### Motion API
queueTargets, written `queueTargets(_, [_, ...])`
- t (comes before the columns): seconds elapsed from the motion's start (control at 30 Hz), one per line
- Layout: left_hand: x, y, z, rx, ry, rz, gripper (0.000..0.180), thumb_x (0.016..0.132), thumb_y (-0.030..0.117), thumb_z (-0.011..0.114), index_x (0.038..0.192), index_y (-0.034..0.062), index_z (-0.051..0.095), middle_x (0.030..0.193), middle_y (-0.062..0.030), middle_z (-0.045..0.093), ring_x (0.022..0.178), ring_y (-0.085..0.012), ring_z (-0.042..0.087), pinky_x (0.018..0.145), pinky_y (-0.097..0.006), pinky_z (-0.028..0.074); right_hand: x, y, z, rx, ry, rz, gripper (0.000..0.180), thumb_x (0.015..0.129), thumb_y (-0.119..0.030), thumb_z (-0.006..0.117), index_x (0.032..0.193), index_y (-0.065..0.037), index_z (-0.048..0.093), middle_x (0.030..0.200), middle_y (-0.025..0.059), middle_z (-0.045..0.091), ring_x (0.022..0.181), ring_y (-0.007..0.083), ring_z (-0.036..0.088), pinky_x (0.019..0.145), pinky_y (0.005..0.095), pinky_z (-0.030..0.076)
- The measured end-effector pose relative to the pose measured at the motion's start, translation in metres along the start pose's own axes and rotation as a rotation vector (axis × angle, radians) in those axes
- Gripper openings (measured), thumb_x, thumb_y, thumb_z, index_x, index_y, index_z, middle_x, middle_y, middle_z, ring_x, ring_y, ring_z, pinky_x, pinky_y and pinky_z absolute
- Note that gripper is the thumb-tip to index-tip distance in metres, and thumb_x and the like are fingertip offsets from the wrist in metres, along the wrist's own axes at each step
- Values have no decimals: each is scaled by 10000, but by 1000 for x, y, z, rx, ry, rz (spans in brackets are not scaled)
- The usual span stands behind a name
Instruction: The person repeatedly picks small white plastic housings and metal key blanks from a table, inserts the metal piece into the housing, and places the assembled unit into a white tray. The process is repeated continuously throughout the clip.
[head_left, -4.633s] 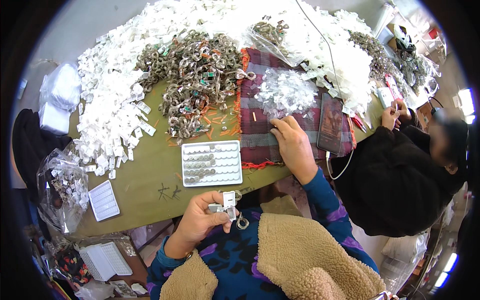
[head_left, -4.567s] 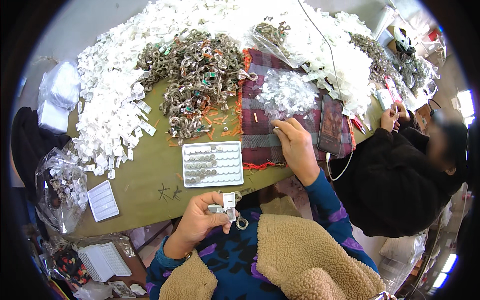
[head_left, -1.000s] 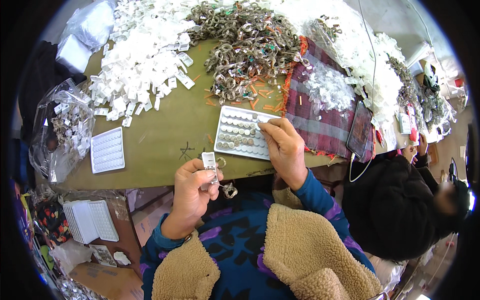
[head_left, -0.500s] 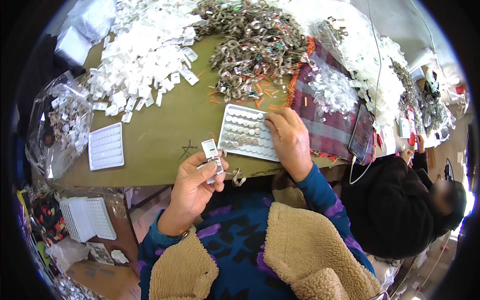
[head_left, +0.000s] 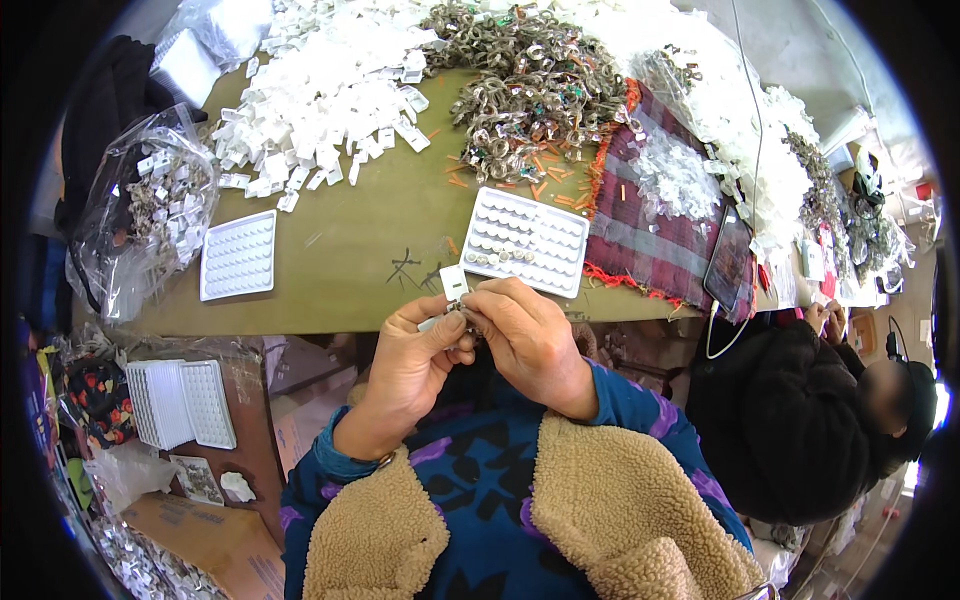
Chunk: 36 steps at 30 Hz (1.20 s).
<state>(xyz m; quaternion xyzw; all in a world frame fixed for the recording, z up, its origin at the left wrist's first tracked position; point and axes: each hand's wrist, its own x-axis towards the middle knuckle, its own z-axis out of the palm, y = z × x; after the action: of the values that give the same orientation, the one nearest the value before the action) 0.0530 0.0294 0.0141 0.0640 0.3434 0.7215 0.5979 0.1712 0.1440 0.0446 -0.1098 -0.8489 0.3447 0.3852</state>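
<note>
Both hands, left hand [head_left: 412, 352] and right hand [head_left: 524, 335], grip closed on a small white card [head_left: 453, 283] just off the table edge [head_left: 300, 322].

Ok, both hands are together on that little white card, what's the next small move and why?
Probably finish fixing the small metal piece onto the small white card: the left hand and right hand pinch them together at the table edge, just short of the white dimpled plastic tray.

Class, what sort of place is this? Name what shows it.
Probably a small assembly or packing workshop: a heap of white tags, a pile of metal fittings, and a compartment tray by both hands.
</note>
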Motion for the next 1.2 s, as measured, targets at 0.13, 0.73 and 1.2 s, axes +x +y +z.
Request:
queueTargets(0.13, [-6, -4, -4, -34, -10, -22, 171, 943, 127, 662, 1032, -18, 641, 855, -65, 664, 725, -139, 624, 624, -253, 525, 9, 7, -13, 155, -263, 79, 161, 803, 35, 667, 958, 20, 623, 832, 156, 583, 720, 330, 602, 640, 395, 496])
queueTargets(0.73, [-18, 22, 7, 143, -17, 24, 168, 862, 70, 737, 977, -25, 660, 825, -98, 697, 635, -115, 633, 533, -237, 521, 5, -8, -5, 695, -135, 653, 233, 927, -98, 664, 1103, 52, 637, 969, 77, 650, 812, 115, 590, 725, 274, 503])
queueTargets(1.2, [-10, 5, -10, -262, -227, -144, 400, 892, 297, 735, 1095, -32, 633, 811, 0, 595, 604, -30, 468, 552, -161, 413, 3, -2, -14, 69, -205, -168, 424, 673, -112, 860, 1056, -4, 711, 1046, 144, 653, 883, 276, 647, 744, 356, 529])
